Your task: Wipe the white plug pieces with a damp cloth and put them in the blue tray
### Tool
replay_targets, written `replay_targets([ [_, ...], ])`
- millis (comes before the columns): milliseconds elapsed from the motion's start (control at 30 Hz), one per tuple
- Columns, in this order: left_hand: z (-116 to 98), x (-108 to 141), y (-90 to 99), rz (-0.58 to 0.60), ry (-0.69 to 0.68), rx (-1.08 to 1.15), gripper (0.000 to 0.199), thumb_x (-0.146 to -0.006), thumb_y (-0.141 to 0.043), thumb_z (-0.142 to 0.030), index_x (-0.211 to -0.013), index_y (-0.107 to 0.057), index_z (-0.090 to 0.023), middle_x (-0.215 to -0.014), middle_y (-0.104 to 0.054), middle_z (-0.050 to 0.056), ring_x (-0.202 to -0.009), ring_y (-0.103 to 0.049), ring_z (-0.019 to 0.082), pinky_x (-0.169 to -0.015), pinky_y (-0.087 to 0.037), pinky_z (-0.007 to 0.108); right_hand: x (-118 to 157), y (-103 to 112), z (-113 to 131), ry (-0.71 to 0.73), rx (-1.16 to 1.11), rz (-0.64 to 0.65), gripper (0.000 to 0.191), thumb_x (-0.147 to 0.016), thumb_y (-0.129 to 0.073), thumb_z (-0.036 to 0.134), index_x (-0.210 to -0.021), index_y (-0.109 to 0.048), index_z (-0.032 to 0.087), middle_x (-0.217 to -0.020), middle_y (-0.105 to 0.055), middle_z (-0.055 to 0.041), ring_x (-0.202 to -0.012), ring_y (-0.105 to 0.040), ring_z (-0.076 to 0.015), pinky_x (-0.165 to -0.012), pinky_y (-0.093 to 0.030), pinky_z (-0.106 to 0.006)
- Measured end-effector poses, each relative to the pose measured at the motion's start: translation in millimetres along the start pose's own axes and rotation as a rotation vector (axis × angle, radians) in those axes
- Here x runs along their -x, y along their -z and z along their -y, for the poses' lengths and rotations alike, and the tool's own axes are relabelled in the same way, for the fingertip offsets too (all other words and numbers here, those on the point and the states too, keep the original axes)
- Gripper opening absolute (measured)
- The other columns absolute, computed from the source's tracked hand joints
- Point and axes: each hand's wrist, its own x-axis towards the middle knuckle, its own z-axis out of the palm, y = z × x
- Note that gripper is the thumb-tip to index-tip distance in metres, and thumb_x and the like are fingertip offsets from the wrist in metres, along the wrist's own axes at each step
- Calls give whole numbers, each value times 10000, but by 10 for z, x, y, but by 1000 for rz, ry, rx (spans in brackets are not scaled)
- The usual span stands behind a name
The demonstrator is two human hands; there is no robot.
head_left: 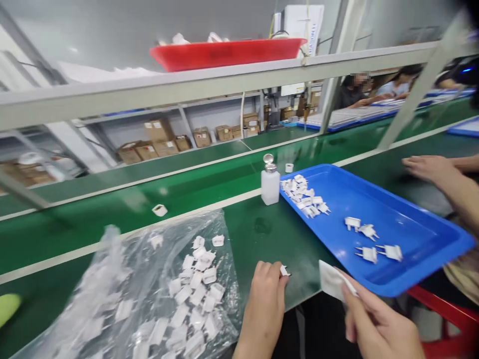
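Observation:
My left hand (264,299) rests near the table's front edge, closed around a small white two-pin plug (284,270) whose pins point right. Between the thumb and fingers of my right hand (381,319) is a folded white cloth (331,281), held just off the near corner of a blue tray (377,199). Inside that tray, white plugs (305,197) are heaped at the far left and several lie apart nearer the middle. Left of my left hand, many white plug pieces (198,279) lie on and in a clear plastic bag (145,249).
A white pump bottle (270,182) stands beyond my hands, against the tray's left side. Behind it runs a green conveyor belt (209,174) carrying loose white pieces. Another person's hand (434,169) is at the right. Overhead, a red tray (228,54) sits on a shelf.

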Motion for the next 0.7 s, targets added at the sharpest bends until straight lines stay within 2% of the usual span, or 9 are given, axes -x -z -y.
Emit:
replay_targets([
  [67, 5, 2, -127, 1, -59, 88, 291, -1016, -499, -114, -1243, -678, -149, -1100, -667, 107, -1078, -602, 271, -937, -504, 404, -40, -17, -21, 20, 64, -8, 477, -1014, -541, 503, -1287, -755, 176, -423, -521, 70, -317, -508, -105, -373, -427, -177],
  [167, 142, -17, -226, -30, -49, 162, 468, -991, -547, -126, -1453, -534, -198, -1372, -575, 135, -1275, -543, 283, -1026, -504, 418, -60, -65, -28, 141, 176, -38, 424, -1041, -519, 422, -1344, -718, 201, -408, -516, 75, -307, -497, -102, -389, -440, -169],
  [233, 239, -41, -259, -47, -69, 186, 546, -993, -511, -109, -1525, -444, -212, -1474, -529, 134, -1356, -495, 276, -1071, -493, 424, -44, -131, -14, 245, 229, -22, 412, -1058, -494, 353, -1391, -679, 194, -483, -624, 43, -336, -530, -110, -412, -461, -181],
  [300, 288, -63, -279, -59, -120, 211, 500, -994, -432, -52, -1469, -498, -192, -1412, -589, 130, -1307, -533, 257, -1064, -502, 417, -15, -237, 10, 358, 224, 32, 428, -1067, -459, 258, -1460, -607, 180, -775, -802, -43, -461, -658, -123, -498, -520, -189],
  [367, 283, -74, -288, -65, -150, 235, 457, -972, -386, 11, -1324, -607, -180, -1239, -670, 115, -1159, -605, 241, -999, -531, 402, 13, -372, 37, 479, 165, 137, 477, -1056, -416, 158, -1520, -526, 160, -1145, -802, -120, -708, -782, -145, -639, -574, -189],
  [400, 265, -76, -288, -68, -149, 241, 450, -955, -378, 37, -1247, -642, -181, -1152, -689, 102, -1085, -624, 237, -953, -543, 396, 18, -440, 52, 526, 133, 192, 502, -1048, -394, 124, -1540, -492, 141, -1220, -776, -140, -807, -801, -157, -690, -584, -189],
  [467, 221, -77, -282, -69, -140, 237, 427, -924, -386, 67, -1113, -673, -186, -1022, -694, 79, -976, -629, 235, -863, -550, 380, -3, -555, 89, 561, 97, 276, 523, -1043, -362, 106, -1558, -454, 101, -1133, -800, -152, -875, -807, -179, -720, -595, -196],
  [567, 177, -85, -271, -75, -147, 237, 391, -880, -414, 87, -997, -675, -180, -915, -681, 63, -886, -612, 233, -754, -536, 342, -121, -640, 161, 468, 116, 327, 503, -1051, -346, 153, -1522, -516, 104, -838, -809, -102, -728, -798, -194, -645, -596, -215],
  [700, 186, -103, -292, -91, -136, 236, 409, -829, -419, 109, -990, -687, -154, -884, -682, 73, -857, -605, 234, -706, -507, 320, -201, -655, 187, 392, 164, 352, 485, -1047, -337, 184, -1435, -621, 123, -745, -787, -72, -542, -733, -183, -526, -555, -225],
])
